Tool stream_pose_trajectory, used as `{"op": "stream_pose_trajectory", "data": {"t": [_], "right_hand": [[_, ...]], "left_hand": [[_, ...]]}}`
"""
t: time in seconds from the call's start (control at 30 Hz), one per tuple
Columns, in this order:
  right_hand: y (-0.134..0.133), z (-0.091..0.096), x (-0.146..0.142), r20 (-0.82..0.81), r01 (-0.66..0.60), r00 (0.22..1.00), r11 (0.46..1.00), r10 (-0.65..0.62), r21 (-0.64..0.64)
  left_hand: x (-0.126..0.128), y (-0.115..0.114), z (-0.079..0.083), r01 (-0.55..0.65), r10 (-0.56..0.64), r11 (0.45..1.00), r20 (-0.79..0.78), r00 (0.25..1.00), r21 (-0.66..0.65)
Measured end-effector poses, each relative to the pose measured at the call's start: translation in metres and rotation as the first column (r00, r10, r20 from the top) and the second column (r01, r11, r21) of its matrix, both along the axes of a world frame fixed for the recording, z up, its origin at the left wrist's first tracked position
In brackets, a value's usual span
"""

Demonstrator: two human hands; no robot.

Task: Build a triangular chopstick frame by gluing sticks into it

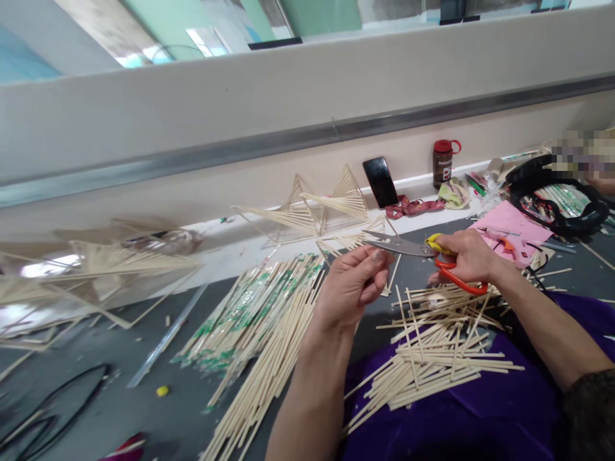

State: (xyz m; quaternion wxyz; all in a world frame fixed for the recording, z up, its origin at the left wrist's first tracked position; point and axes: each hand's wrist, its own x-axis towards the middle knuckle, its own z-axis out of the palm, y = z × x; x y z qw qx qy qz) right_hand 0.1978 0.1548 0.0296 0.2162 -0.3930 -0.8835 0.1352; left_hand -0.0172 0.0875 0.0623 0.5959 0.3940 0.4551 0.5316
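In my right hand [469, 255] is a pair of scissors [406, 245] with red and yellow handles, its blades parted and pointing left. My left hand [355, 278] is closed in a pinch right by the lower blade; whatever its fingertips hold is too small to make out. Below the scissors, loose thin wooden sticks [423, 358] lie in a crossed heap, partly over purple cloth [500, 416]. Left of my left forearm, longer bare sticks [269, 365] lie side by side, beside sticks in clear and green wrappers [254, 307].
Stick-built frames [321, 211] stand by the wall, with more [106, 269] at left. Behind are a phone [380, 182], a red-lidded bottle [442, 168] and a lanyard [416, 206]. Pink paper [523, 221] and a black ring-shaped object [557, 224] lie at right. A clear ruler [168, 336] lies left.
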Motion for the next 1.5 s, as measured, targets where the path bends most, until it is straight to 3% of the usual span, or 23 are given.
{"op": "stream_pose_trajectory", "data": {"t": [0.3, 0.43, 0.53, 0.63, 0.8, 0.9, 1.0, 1.07, 1.13, 1.23, 1.37, 1.5], "right_hand": [[0.004, -0.005, 0.004, -0.052, -0.080, 0.995, 0.996, 0.082, 0.045], [0.007, -0.008, 0.006, -0.040, -0.082, 0.996, 0.993, 0.086, 0.087], [0.009, -0.009, 0.006, -0.016, -0.025, 1.000, 0.995, 0.027, 0.097], [0.009, -0.008, 0.004, 0.019, 0.034, 0.999, 0.997, -0.036, 0.070], [0.004, -0.001, 0.001, 0.048, 0.076, 0.996, 0.996, -0.073, -0.052], [0.001, 0.003, 0.000, 0.000, -0.014, 1.000, 0.968, 0.014, -0.251], [-0.001, 0.006, -0.001, -0.118, -0.173, 0.984, 0.884, 0.134, -0.435], [-0.002, 0.006, -0.001, -0.172, -0.251, 0.967, 0.834, 0.190, -0.491], [-0.001, 0.006, -0.001, -0.172, -0.271, 0.962, 0.826, 0.213, -0.494], [-0.001, 0.005, -0.002, -0.096, -0.219, 0.976, 0.872, 0.196, -0.437], [-0.002, 0.005, -0.005, 0.038, -0.100, 0.993, 0.958, 0.115, -0.269], [-0.003, 0.006, -0.008, 0.085, -0.026, 0.996, 0.991, 0.038, -0.133]], "left_hand": [[-0.002, 0.002, -0.007, 0.294, -0.275, 0.955, 0.252, 0.928, -0.040], [-0.002, 0.003, -0.015, 0.337, -0.323, 0.941, 0.280, 0.904, -0.004], [0.000, 0.003, -0.014, 0.238, -0.241, 0.971, 0.193, 0.951, 0.040], [0.003, 0.001, -0.009, 0.052, -0.055, 0.995, 0.038, 0.998, 0.083], [0.006, -0.002, -0.003, -0.177, 0.202, 0.969, -0.142, 0.969, 0.172], [0.006, -0.001, -0.005, -0.193, 0.231, 0.958, -0.175, 0.957, 0.210], [0.005, 0.000, -0.007, -0.188, 0.229, 0.955, -0.172, 0.958, 0.228], [0.005, 0.000, -0.007, -0.191, 0.235, 0.952, -0.172, 0.957, 0.239], [0.005, -0.001, -0.007, -0.193, 0.241, 0.949, -0.179, 0.954, 0.249], [0.006, 0.000, -0.008, -0.181, 0.231, 0.953, -0.196, 0.953, 0.242], [0.006, 0.001, -0.010, -0.160, 0.219, 0.959, -0.258, 0.941, 0.233], [0.005, 0.000, -0.013, -0.111, 0.219, 0.948, -0.361, 0.906, 0.298]]}}
